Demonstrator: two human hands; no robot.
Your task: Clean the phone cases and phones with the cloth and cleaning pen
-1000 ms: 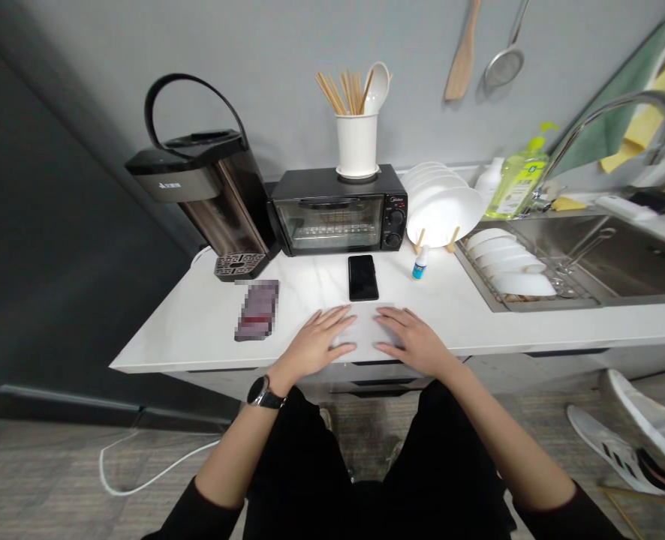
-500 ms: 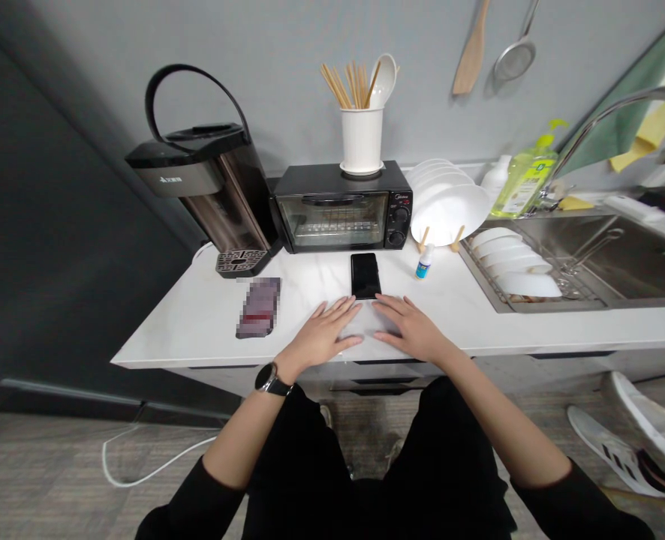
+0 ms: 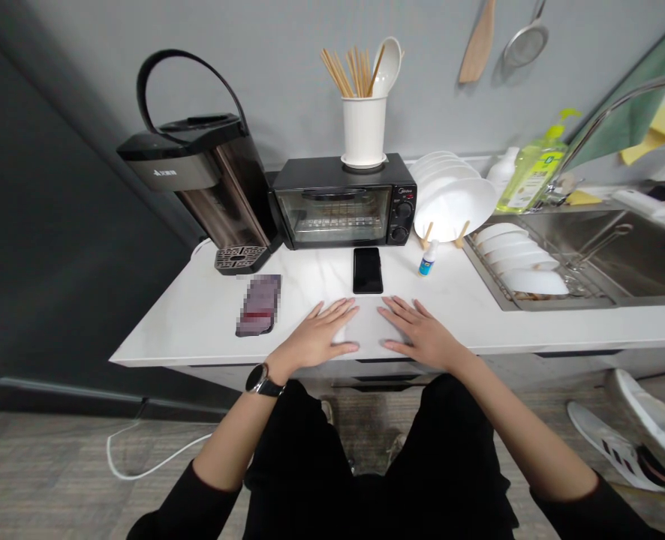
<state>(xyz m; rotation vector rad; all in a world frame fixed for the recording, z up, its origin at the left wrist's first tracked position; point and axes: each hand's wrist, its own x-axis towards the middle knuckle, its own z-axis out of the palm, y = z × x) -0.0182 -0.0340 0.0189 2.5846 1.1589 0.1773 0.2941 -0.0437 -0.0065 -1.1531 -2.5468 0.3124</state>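
My left hand (image 3: 324,334) lies palm down on the white countertop (image 3: 197,330), fingers stretched out, holding nothing; a dark watch sits on that wrist. My right hand (image 3: 416,330) rests flat on the counter too, fingers spread, with a gap between the two hands. Just beyond the fingertips lies a black smartphone (image 3: 368,270), screen up, touched by neither hand. A small white bottle with a blue label (image 3: 427,259) stands past my right hand. To the left of my left hand is a blurred-out purplish flat object (image 3: 260,304).
A water dispenser (image 3: 197,172) and a toaster oven (image 3: 344,202) stand at the back, with a white utensil cup (image 3: 363,127) on the oven. Racked plates (image 3: 450,206), a green soap bottle (image 3: 540,172) and the sink with bowls (image 3: 527,262) are on the right.
My hands have slid slightly apart, and the fingertips sit a little farther from the phone. The view has shifted slightly. Nothing has been picked up.
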